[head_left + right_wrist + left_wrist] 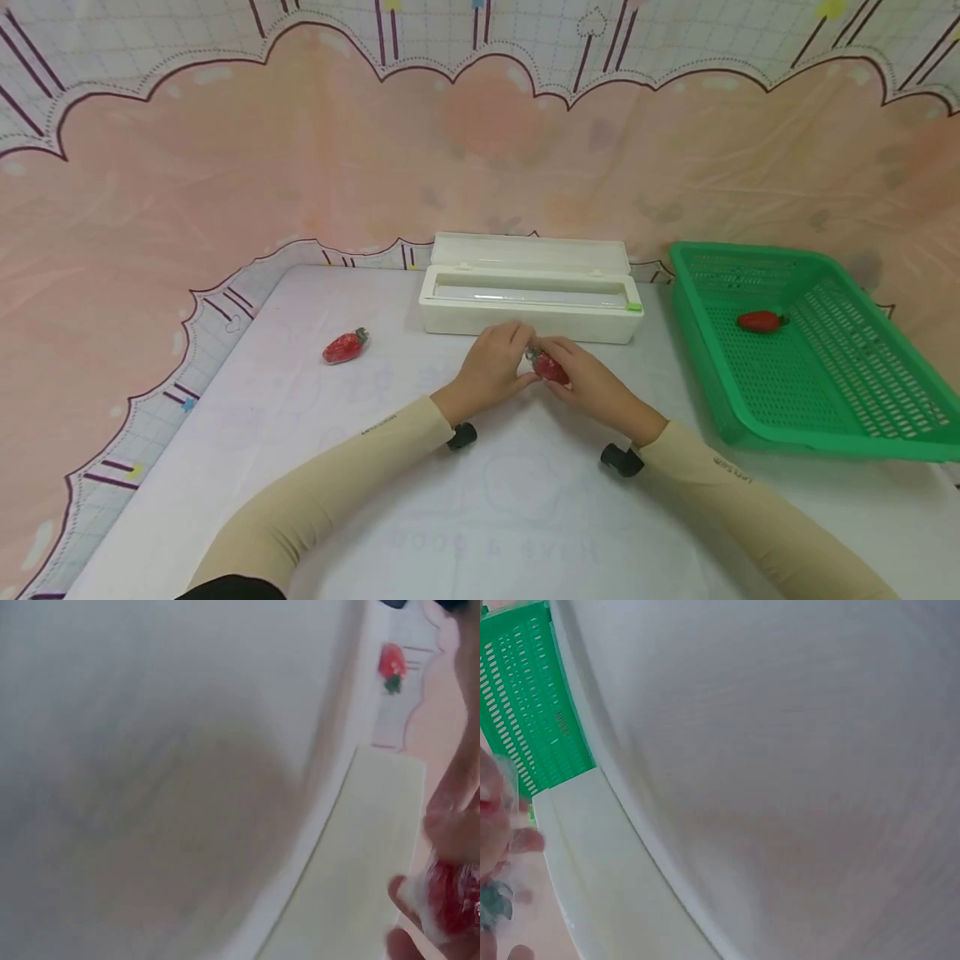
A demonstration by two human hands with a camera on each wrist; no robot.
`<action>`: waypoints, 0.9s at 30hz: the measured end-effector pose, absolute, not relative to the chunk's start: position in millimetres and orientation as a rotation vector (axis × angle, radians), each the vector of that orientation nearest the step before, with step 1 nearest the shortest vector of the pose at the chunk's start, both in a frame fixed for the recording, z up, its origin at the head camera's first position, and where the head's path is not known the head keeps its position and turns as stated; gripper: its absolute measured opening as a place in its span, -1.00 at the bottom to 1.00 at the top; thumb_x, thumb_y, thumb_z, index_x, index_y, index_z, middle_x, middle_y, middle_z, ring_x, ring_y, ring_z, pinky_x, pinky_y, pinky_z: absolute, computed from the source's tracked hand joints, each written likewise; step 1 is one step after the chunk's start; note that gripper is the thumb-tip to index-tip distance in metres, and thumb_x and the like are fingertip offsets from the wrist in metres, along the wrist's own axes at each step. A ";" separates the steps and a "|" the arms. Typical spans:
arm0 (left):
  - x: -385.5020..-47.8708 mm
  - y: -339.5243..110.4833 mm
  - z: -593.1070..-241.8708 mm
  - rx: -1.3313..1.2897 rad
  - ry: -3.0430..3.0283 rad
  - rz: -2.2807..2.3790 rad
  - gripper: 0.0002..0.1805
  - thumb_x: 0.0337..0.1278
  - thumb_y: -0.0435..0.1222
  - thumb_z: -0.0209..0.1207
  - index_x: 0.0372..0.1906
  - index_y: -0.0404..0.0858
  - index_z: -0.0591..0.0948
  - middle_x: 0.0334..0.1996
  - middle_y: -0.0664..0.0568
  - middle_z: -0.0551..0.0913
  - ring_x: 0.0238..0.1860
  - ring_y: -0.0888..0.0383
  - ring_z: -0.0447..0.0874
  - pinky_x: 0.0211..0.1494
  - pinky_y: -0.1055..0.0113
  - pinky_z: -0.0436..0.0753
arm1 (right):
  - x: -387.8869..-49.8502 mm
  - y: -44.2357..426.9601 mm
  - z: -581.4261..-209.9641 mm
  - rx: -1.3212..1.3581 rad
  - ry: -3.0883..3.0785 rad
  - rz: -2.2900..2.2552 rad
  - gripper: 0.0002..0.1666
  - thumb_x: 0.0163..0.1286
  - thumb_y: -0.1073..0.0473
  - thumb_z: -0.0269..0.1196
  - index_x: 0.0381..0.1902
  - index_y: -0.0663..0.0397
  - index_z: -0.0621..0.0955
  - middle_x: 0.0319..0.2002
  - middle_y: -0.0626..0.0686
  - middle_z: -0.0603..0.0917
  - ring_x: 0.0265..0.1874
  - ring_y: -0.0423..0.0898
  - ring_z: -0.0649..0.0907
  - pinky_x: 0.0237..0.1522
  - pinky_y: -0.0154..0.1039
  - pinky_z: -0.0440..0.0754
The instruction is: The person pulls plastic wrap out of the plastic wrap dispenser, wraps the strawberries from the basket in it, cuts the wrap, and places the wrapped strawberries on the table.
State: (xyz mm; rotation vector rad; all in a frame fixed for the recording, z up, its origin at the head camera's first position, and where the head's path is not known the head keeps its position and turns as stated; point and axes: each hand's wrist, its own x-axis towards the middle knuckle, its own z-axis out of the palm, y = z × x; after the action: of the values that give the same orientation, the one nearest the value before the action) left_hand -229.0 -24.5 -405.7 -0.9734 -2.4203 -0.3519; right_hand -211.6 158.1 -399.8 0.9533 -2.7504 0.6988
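Observation:
A red strawberry (549,367) in clear plastic film is held between both hands, just in front of a white film dispenser box (525,322). My left hand (487,367) pinches at its leafy end. From the other side, my right hand (600,385) grips its red body with thumb and fingers. Shiny film shows around the strawberry (454,896) in the right wrist view. Green leaves (495,900) appear at the edge of the left wrist view, behind see-through film. Fingers cover part of the fruit.
Another strawberry (345,347), glossy as if wrapped, lies on the white table to the left. At the right stands a green plastic basket (716,396) with one strawberry (761,322) inside. The dispenser's lid (528,252) is raised. A patterned peach cloth (375,167) hangs behind.

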 end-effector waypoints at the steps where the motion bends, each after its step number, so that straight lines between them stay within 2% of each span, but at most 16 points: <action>1: -229.3 -24.8 -405.9 -0.957 -2.423 -0.342 -0.38 -0.23 -0.03 0.44 -0.08 -0.23 0.44 -0.22 0.03 0.57 -0.15 0.13 0.59 0.04 0.21 0.56 | -210.9 157.4 -399.6 0.971 -2.707 0.616 -0.30 0.11 0.36 0.35 0.24 0.20 0.40 0.11 0.20 0.54 0.00 0.09 0.62 -0.01 -0.07 0.63; 5: -229.6 -26.0 -405.1 -0.937 -2.460 -0.341 -0.31 -0.18 0.01 0.41 0.06 -0.24 0.45 -0.10 0.00 0.59 -0.05 0.09 0.59 0.10 0.20 0.51 | -208.4 156.6 -398.8 0.991 -2.535 0.359 -0.33 0.01 0.37 0.42 0.13 0.23 0.47 0.02 0.18 0.61 -0.10 0.08 0.66 -0.06 -0.04 0.62; 10: -228.5 -28.8 -403.6 -0.944 -2.489 -0.292 -0.49 -0.10 0.03 0.36 -0.08 -0.19 0.57 -0.19 0.07 0.67 -0.11 0.15 0.64 0.12 0.21 0.49 | -209.3 158.2 -399.2 1.034 -2.426 0.208 -0.32 -0.05 0.32 0.47 0.05 0.27 0.44 -0.03 0.19 0.63 -0.10 0.02 0.66 -0.10 -0.08 0.60; 13: -227.7 -31.0 -403.4 -0.931 -2.482 -0.260 -0.56 -0.10 -0.01 0.37 -0.14 -0.17 0.58 -0.23 0.09 0.68 -0.15 0.16 0.66 0.11 0.21 0.50 | -211.7 160.6 -398.7 1.078 -2.352 0.126 -0.34 -0.06 0.26 0.48 0.02 0.27 0.49 -0.06 0.16 0.65 -0.14 0.00 0.66 -0.15 -0.13 0.61; 17: -227.1 -32.2 -402.8 -0.935 -2.459 -0.233 -0.57 -0.10 -0.02 0.37 -0.12 -0.14 0.59 -0.22 0.11 0.68 -0.15 0.17 0.65 0.13 0.22 0.48 | -214.0 163.5 -396.9 1.118 -2.253 0.054 -0.37 -0.09 0.21 0.50 -0.03 0.26 0.54 -0.14 0.13 0.67 -0.19 -0.02 0.66 -0.21 -0.18 0.61; 22: -225.7 -30.9 -401.0 -1.019 -2.434 -0.287 -0.46 -0.09 0.01 0.35 0.01 -0.16 0.57 -0.15 0.08 0.69 -0.09 0.18 0.64 0.19 0.17 0.44 | -213.0 163.3 -395.1 1.130 -2.187 0.132 -0.38 -0.10 0.21 0.51 -0.06 0.25 0.54 -0.20 0.13 0.67 -0.23 -0.03 0.66 -0.20 -0.20 0.64; 27: -226.0 -36.2 -398.4 -1.095 -2.583 -0.447 -0.50 0.06 -0.01 0.25 0.06 -0.20 0.54 -0.04 0.04 0.68 0.01 0.17 0.62 0.27 0.14 0.40 | -210.0 165.3 -392.8 1.035 -2.396 0.428 -0.38 -0.06 0.16 0.48 -0.02 0.23 0.53 -0.31 0.05 0.68 -0.34 -0.09 0.64 -0.25 -0.21 0.63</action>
State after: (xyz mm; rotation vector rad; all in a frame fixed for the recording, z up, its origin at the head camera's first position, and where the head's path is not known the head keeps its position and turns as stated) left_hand -226.0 -36.2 -398.4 -1.0952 -2.5826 -0.4475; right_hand -210.0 165.3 -392.8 1.0353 -2.3958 0.4278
